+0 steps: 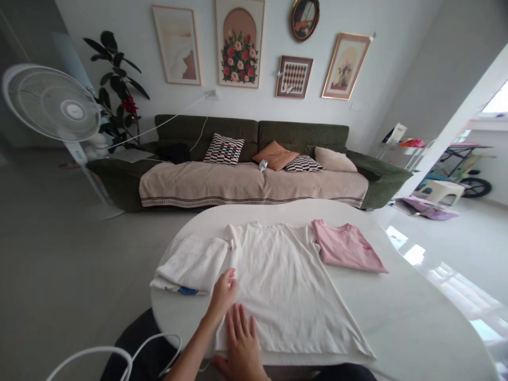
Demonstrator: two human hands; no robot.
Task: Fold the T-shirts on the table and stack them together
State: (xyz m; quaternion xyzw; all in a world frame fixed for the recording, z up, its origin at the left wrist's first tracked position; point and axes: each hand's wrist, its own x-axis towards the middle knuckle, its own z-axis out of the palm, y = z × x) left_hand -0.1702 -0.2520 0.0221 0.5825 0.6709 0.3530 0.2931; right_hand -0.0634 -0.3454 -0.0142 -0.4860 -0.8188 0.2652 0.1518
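A white T-shirt (283, 286) lies spread flat on the white oval table (413, 317), collar away from me. My left hand (223, 292) is at the shirt's left side edge, fingers curled and pinching the fabric. Just below it, my right hand (241, 344) lies flat on the shirt's lower left corner, fingers stretched out and pointing away from me. A folded white garment (190, 264) with a bit of blue print lies left of the shirt. A folded pink shirt (345, 246) lies at its right.
Beyond the table stands a green sofa (254, 159) with a beige throw and several cushions. A white standing fan (55, 106) is at the left. A white cable (119, 352) loops at the bottom left, near my dark trousers.
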